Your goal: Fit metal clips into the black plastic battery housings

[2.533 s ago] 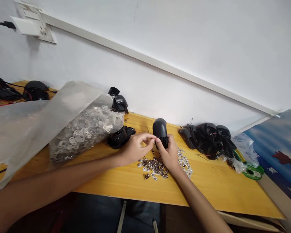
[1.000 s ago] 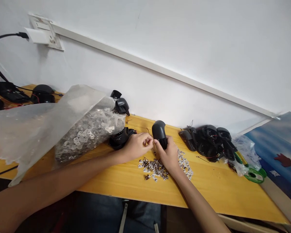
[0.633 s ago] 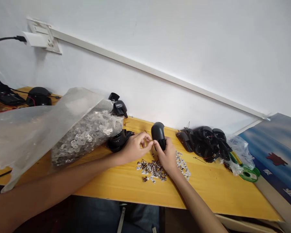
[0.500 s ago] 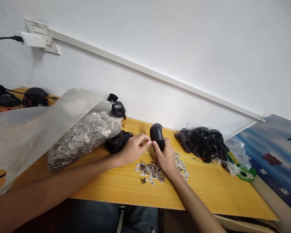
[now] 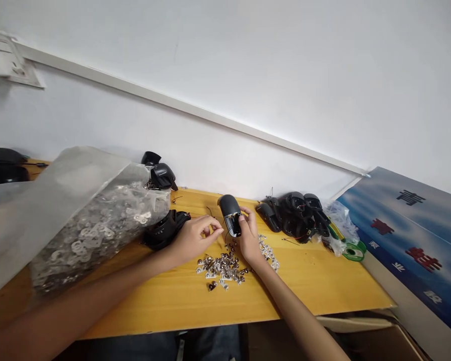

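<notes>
My right hand [image 5: 249, 239] is shut on a black plastic housing [image 5: 229, 208], with its open underside and dark interior partly turned toward me. My left hand [image 5: 196, 239] sits just left of the housing, not touching it, fingertips pinched together; nothing shows between them. Below the hands, a pile of small stamped metal parts [image 5: 218, 269] lies on the yellow wooden tabletop [image 5: 165, 306]. A smaller scatter of the same parts [image 5: 267, 253] lies by my right wrist. A thin dark wire rises near the housing.
A large translucent plastic bag of metal tabs [image 5: 97, 228] lies left, with black housings [image 5: 164, 231] beside and behind it. More housings [image 5: 291, 218] sit right, near a green solder spool [image 5: 354, 251]. A blue printed board [image 5: 409, 235] leans right; a white wall stands behind.
My left hand has drawn slightly away from the housing. The housing has tilted, showing its open underside. The camera has swung, shifting the whole scene left and lower in the picture.
</notes>
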Action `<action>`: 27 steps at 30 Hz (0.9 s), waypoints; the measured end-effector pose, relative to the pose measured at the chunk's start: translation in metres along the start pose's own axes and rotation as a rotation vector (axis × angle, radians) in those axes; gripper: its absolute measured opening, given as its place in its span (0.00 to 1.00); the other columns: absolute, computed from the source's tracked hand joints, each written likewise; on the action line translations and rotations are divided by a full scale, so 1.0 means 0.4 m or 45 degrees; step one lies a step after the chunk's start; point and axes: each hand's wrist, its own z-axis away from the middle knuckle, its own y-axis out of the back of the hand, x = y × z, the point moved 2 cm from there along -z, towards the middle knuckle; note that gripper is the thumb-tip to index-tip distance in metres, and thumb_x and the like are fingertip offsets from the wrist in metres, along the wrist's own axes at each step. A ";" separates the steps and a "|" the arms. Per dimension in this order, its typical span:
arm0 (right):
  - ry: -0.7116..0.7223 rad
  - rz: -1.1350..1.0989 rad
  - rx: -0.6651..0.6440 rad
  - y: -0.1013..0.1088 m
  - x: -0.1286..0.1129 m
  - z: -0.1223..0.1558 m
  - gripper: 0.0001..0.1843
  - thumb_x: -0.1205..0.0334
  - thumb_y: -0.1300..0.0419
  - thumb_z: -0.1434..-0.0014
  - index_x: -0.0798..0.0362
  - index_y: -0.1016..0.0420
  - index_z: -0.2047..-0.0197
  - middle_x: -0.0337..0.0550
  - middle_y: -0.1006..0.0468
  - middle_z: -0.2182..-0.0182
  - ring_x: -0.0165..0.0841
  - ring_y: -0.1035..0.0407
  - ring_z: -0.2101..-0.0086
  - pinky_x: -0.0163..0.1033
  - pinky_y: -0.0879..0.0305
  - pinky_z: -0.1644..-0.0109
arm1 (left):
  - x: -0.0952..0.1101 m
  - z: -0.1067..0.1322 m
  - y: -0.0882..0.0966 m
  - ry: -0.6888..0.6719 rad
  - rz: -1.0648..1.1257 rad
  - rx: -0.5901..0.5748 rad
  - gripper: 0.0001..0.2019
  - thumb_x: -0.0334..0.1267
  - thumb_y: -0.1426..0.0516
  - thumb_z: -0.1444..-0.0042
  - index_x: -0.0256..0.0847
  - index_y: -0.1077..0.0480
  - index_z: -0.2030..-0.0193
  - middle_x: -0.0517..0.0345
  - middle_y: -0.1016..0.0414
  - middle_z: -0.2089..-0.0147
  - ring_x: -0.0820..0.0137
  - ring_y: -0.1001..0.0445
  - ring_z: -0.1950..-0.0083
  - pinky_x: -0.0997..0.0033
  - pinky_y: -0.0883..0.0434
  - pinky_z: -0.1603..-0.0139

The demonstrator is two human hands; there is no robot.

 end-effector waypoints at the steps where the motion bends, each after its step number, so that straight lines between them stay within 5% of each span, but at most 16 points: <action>1: -0.028 -0.046 0.001 0.000 0.006 -0.002 0.22 0.46 0.49 0.30 0.49 0.32 0.40 0.46 0.22 0.53 0.39 0.27 0.56 0.44 0.29 0.52 | 0.003 -0.001 0.001 0.010 -0.004 -0.010 0.06 0.36 0.41 0.33 0.42 0.23 0.59 0.61 0.19 0.63 0.72 0.25 0.66 0.72 0.30 0.62; 9: -0.107 -0.287 0.026 0.004 0.038 -0.025 0.26 0.49 0.45 0.35 0.49 0.35 0.37 0.45 0.22 0.56 0.39 0.25 0.59 0.45 0.27 0.54 | 0.006 -0.002 -0.003 0.034 -0.008 -0.036 0.07 0.38 0.41 0.32 0.43 0.24 0.61 0.63 0.22 0.67 0.71 0.27 0.68 0.71 0.32 0.65; 13: -0.077 -0.321 0.207 0.057 0.029 -0.050 0.27 0.45 0.41 0.36 0.48 0.34 0.38 0.47 0.22 0.52 0.39 0.25 0.56 0.45 0.27 0.53 | 0.003 -0.002 -0.003 0.026 0.015 -0.057 0.07 0.39 0.41 0.32 0.43 0.24 0.62 0.62 0.21 0.65 0.71 0.26 0.68 0.71 0.31 0.64; 17: -0.082 -0.275 0.478 0.197 0.019 -0.044 0.30 0.42 0.36 0.41 0.48 0.33 0.40 0.49 0.24 0.48 0.39 0.26 0.57 0.44 0.26 0.57 | 0.002 -0.003 0.005 -0.032 -0.019 -0.109 0.11 0.38 0.45 0.29 0.42 0.26 0.64 0.61 0.21 0.66 0.70 0.25 0.66 0.69 0.30 0.63; 22: -0.084 0.040 0.928 0.449 0.027 0.064 0.31 0.40 0.35 0.44 0.49 0.29 0.43 0.45 0.26 0.52 0.37 0.27 0.61 0.41 0.27 0.61 | -0.005 -0.004 -0.002 -0.047 -0.036 -0.110 0.07 0.36 0.42 0.33 0.43 0.26 0.64 0.62 0.22 0.67 0.70 0.26 0.69 0.70 0.32 0.66; 27: -0.370 0.433 0.948 0.645 0.083 0.162 0.36 0.44 0.37 0.44 0.53 0.30 0.36 0.42 0.22 0.69 0.38 0.30 0.75 0.43 0.33 0.71 | -0.003 -0.001 -0.009 -0.038 -0.063 -0.224 0.04 0.34 0.38 0.35 0.42 0.22 0.62 0.60 0.18 0.66 0.70 0.22 0.68 0.71 0.31 0.66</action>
